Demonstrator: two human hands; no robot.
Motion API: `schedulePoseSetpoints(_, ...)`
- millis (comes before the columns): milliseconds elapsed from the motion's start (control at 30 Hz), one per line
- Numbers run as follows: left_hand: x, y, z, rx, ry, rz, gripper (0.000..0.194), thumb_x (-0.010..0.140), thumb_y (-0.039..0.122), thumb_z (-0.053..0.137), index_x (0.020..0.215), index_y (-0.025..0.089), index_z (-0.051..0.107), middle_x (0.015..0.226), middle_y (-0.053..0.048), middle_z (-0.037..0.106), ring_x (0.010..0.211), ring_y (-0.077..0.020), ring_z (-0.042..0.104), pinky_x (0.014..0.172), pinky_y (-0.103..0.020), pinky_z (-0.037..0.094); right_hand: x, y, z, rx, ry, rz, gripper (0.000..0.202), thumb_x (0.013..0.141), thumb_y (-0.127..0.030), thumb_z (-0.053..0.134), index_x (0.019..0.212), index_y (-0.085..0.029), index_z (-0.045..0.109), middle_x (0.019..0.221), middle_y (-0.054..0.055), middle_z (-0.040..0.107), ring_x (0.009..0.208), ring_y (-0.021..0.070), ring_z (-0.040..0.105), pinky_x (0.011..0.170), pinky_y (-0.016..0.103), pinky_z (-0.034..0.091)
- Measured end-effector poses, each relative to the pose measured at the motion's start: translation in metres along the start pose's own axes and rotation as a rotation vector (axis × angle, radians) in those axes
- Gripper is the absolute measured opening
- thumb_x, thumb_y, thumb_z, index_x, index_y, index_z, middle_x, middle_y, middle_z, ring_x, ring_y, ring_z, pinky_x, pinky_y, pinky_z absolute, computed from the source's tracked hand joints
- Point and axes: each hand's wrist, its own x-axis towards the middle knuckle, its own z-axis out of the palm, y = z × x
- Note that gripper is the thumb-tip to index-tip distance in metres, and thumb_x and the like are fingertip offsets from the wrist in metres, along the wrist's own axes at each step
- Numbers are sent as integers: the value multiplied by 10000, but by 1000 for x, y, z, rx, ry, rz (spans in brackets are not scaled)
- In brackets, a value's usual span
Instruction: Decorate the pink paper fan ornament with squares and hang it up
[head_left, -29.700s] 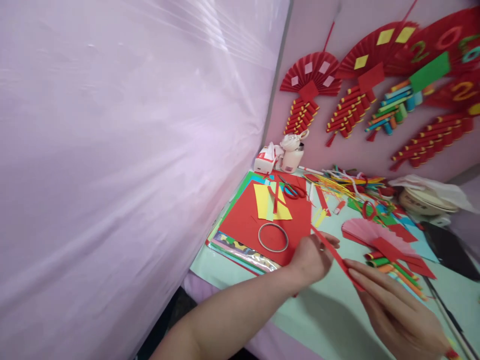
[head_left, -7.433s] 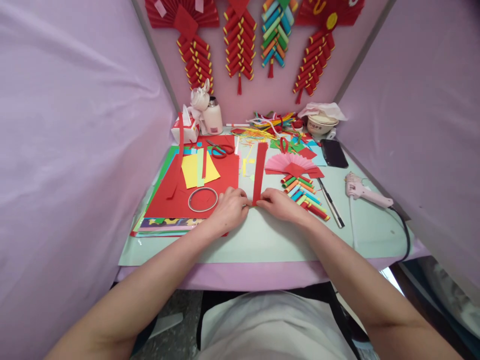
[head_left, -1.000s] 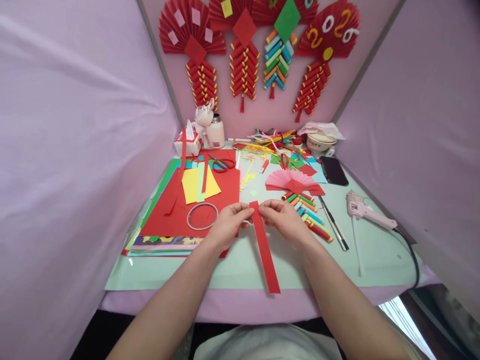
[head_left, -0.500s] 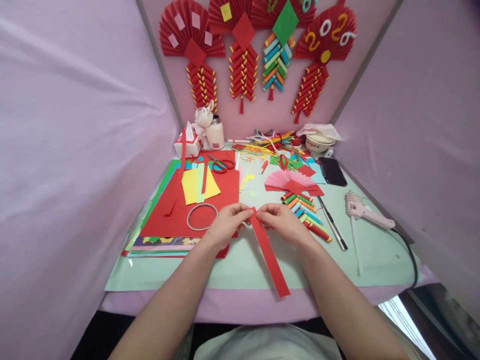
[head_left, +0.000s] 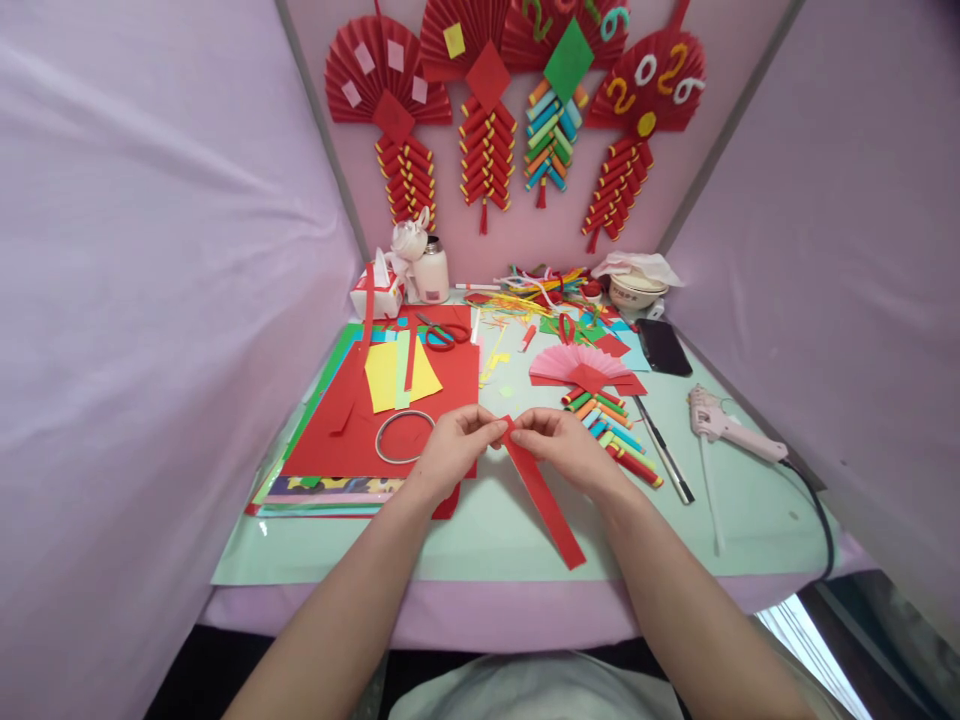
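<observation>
Both my hands pinch the far end of a long red paper strip (head_left: 547, 508), whose free end slants down toward the table's front edge. Thumb and fingers of my left hand (head_left: 466, 440) close on its left corner. My right hand (head_left: 553, 436) grips the same end from the right, a finger's breadth away. Left of my left hand, a silver ring (head_left: 405, 437) lies on red paper sheets (head_left: 322, 450). Beyond my right hand rests a pink paper fan (head_left: 577, 362) with a string of coloured paper rolls (head_left: 611, 430) below it.
A glue gun (head_left: 735, 425), a black-and-silver pen-like tool (head_left: 664, 450) and a phone (head_left: 664, 347) lie at right. Red-handled scissors (head_left: 444, 334) rest on the left papers. A tissue box (head_left: 377, 292), white bottle (head_left: 431, 270) and bowl (head_left: 637, 292) stand at the back.
The strip's free end has lifted slightly and swung a little to the right. Both hands keep their pinch at nearly the same spot. The view has tilted slightly.
</observation>
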Motion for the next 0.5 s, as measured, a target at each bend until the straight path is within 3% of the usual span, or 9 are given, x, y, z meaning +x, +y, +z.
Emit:
schedulePoseSetpoints(100, -4, 5, 2, 23, 11, 80, 248, 751, 414, 690, 749, 172, 635, 664, 8, 609, 642, -118, 533, 624, -234, 399, -1, 0, 2, 22, 27, -79, 188, 761, -360, 655, 780, -173, 642, 716, -16, 605, 625, 101, 489, 605, 236, 374)
schedulePoseSetpoints(300, -9, 11, 3, -23, 18, 114, 212, 741, 365, 717, 815, 180, 645, 713, 3, 631, 649, -116, 544, 628, -234, 424, -7, -10, 7, 43, 134, -147, 173, 765, -363, 653, 746, -194, 626, 710, -8, 603, 663, 130, 526, 625, 259, 413)
schedulePoseSetpoints(500, -7, 8, 2, -211, 106, 202, 215, 832, 382, 605, 799, 171, 637, 762, -36, 644, 759, -149, 587, 644, -242, 435, -22, -33, 5, -24, 391, -424, 108, 793, -311, 654, 756, -219, 612, 787, 13, 584, 720, 151, 542, 620, 279, 441)
